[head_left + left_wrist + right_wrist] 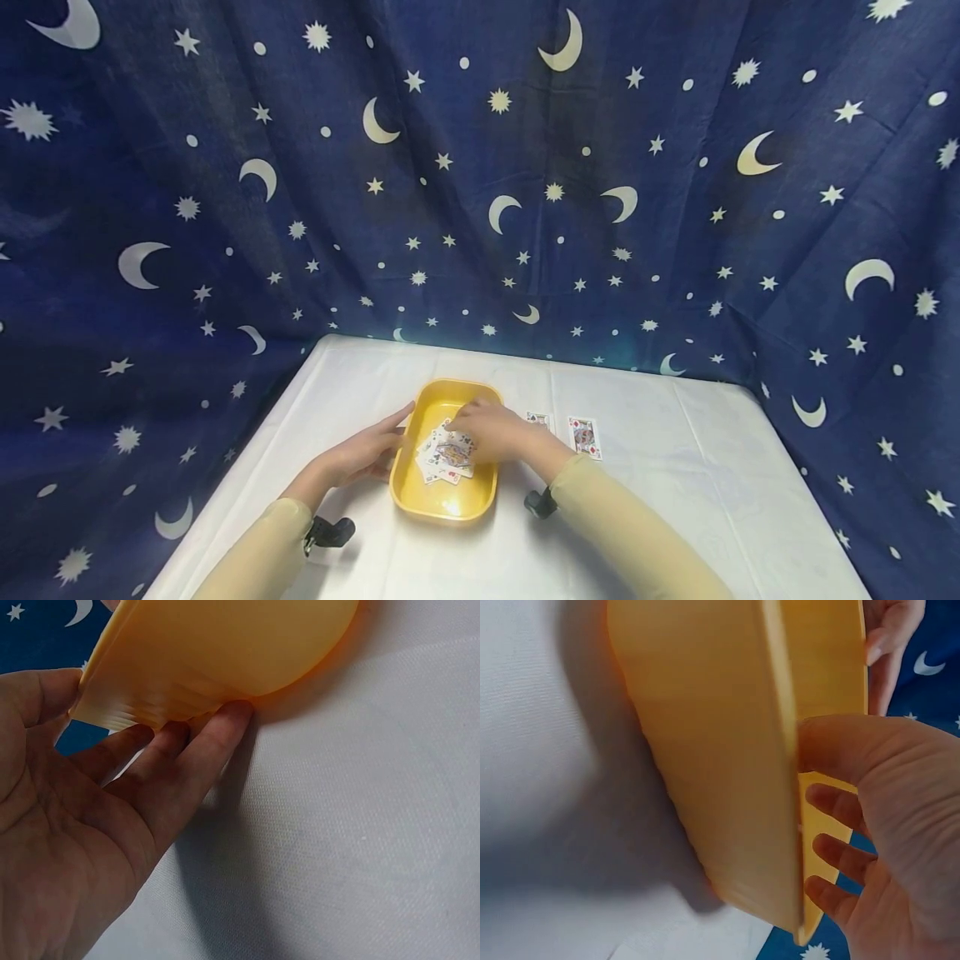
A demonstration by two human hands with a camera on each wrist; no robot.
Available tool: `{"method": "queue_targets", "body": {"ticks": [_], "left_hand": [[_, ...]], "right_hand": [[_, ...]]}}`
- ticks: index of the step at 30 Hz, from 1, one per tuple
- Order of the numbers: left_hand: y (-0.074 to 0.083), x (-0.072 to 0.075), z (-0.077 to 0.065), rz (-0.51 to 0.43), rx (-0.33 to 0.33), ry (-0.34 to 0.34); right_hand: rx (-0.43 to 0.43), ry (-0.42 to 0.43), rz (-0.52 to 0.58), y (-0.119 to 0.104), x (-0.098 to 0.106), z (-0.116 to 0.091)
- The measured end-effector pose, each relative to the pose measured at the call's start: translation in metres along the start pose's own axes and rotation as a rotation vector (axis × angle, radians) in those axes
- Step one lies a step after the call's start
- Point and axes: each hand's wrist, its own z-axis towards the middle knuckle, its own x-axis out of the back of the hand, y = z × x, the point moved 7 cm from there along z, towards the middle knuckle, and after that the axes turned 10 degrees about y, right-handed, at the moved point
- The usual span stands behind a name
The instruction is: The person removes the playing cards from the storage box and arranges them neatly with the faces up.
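A yellow plastic tray stands on the white-covered table, with a loose pile of playing cards inside; a face card lies on top. My left hand holds the tray's left side, fingers against the outer wall and thumb at the rim, as the left wrist view shows. Reaching over the right rim, my right hand is inside the tray at the cards, blurred in the head view. In the right wrist view its fingers are bent, and the tray wall hides part of it; I cannot tell whether it pinches a card.
Right of the tray, a red-suited face card lies face up on the table. Beside it is another card, partly covered by my right arm. A dark blue curtain with moons and stars hangs behind the table.
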Motion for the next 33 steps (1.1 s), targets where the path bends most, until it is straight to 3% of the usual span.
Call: {"method": "queue_targets", "body": {"ticks": [12, 23, 27, 33], "left_hand": [[-0.001, -0.002, 0.0, -0.023, 0.003, -0.01], [0.0, 0.0, -0.002, 0.001, 0.005, 0.015], [0.0, 0.0, -0.001, 0.005, 0.005, 0.015], [0.0, -0.001, 0.0, 0.004, 0.0, 0.003]], "right_hand": [[0.143, -0.053, -0.025, -0.014, -0.021, 0.0], [0.032, -0.163, -0.002, -0.022, -0.03, -0.004], [0.007, -0.145, 0.03, -0.022, -0.027, -0.004], [0.051, -0.082, -0.064, -0.015, -0.024, 0.002]]}}
